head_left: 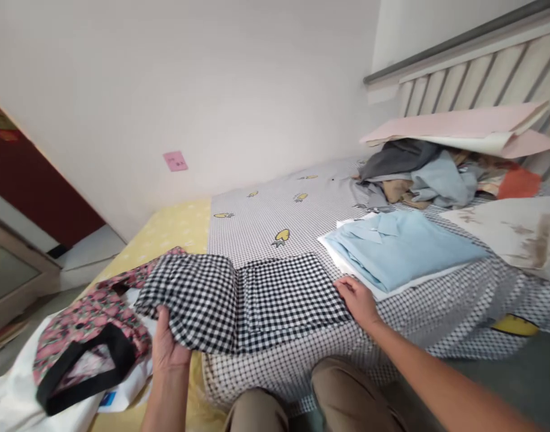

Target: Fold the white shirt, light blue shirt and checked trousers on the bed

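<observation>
A black-and-white checked garment (288,294) lies partly folded across the front of the bed; what kind of garment it is I cannot tell. My left hand (167,345) grips its left end, thumb on top and fingers underneath, and that part is raised and curved over. At the opposite edge, my right hand (356,300) pinches the cloth between thumb and fingers. Close to the right hand is a folded light blue shirt (401,243) with its collar up, resting on white cloth. A pink floral garment (88,318) with a black band lies left of my left hand.
Crumpled clothes (432,171) are heaped at the back right under a pink sheet (455,125), near a slatted headboard (473,78). White clothing (20,372) lies at the left. A stained pale cloth (513,231) lies at the right. The bed (257,222) meets a white wall.
</observation>
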`<state>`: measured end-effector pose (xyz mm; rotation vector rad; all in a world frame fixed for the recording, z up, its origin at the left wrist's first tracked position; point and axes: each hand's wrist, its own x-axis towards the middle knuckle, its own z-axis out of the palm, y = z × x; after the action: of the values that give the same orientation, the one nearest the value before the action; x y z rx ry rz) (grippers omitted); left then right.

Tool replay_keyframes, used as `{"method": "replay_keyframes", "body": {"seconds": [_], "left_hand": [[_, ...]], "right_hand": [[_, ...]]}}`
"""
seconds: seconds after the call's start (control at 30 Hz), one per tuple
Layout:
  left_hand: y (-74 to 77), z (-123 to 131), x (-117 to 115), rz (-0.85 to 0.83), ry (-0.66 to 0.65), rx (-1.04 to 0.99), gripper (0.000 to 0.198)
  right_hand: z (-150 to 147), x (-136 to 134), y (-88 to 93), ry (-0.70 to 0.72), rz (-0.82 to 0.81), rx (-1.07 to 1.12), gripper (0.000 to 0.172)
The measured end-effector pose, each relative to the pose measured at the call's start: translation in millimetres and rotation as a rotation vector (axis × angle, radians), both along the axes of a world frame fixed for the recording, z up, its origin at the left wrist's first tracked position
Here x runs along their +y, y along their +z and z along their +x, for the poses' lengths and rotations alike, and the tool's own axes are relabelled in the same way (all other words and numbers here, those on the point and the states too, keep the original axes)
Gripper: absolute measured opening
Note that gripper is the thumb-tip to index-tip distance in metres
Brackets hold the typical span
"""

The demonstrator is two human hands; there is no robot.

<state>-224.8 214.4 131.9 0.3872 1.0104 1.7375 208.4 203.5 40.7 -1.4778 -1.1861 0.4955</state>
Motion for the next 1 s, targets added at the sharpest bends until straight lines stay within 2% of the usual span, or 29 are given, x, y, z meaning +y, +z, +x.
{"method": "replay_keyframes", "body": {"seconds": [0.07, 0.13, 0.2, 0.33, 0.4, 0.43, 0.5, 0.57, 0.63, 0.7, 0.8, 0.9, 0.93, 1.0], "left_hand": [[-13.7, -35, -18, -0.066, 0.133, 0.012, 0.047], [-27.2, -48, -33, -0.121, 0.177, -0.013, 0.042], [-36.8, -45, -41, -0.119, 0.168, -0.004, 0.04], [-47.1, -26, -37, -0.093, 0.225, 0.236, 0.047], [-53.9, -20, -34, -0.111, 0.295, 0.325, 0.056], [-58.1, -17, -33, -0.127, 0.338, 0.361, 0.06], [-66.4, -14, -30, -0.171, 0.422, 0.476, 0.059], [-72.8, -12, -27, -0.217, 0.474, 0.601, 0.053], [-76.7, -10, -24, -0.257, 0.483, 0.712, 0.047], [-78.6, -8, -19, -0.297, 0.47, 0.802, 0.041], [-78.5, -6, -16, -0.358, 0.446, 0.901, 0.033], [-74.4, -5, -19, -0.396, 0.423, 0.961, 0.029], [-72.7, -5, -19, -0.404, 0.415, 0.972, 0.028], [-69.9, -7, -20, -0.403, 0.394, 0.991, 0.028]], "right_hand": [[0, 0, -0.4, 0.002, -0.022, 0.002, 0.035], [2, 0, -0.2, 0.009, -0.058, 0.002, 0.037], [5, 1, 2.2, 0.018, -0.101, -0.011, 0.041], [-1, 5, 17.2, -0.036, -0.136, -0.123, 0.039], [-25, 6, 25.7, -0.048, -0.074, -0.271, 0.035], [-44, 5, 28.4, -0.008, -0.02, -0.37, 0.035], [-92, 2, 29.5, 0.168, 0.09, -0.587, 0.04], [-141, -3, 25.5, 0.351, 0.067, -0.744, 0.05], [-180, -8, 19.1, 0.441, -0.05, -0.828, 0.064], [-203, -11, 12.8, 0.437, -0.133, -0.782, 0.065], [-209, -9, 7.1, 0.396, -0.172, -0.406, 0.051], [-198, 7, 7.9, 0.347, -0.218, -0.096, 0.038], [-189, 16, 10.6, 0.313, -0.234, -0.05, 0.038], [-160, 38, 21.5, 0.223, -0.254, 0.027, 0.049]]}}
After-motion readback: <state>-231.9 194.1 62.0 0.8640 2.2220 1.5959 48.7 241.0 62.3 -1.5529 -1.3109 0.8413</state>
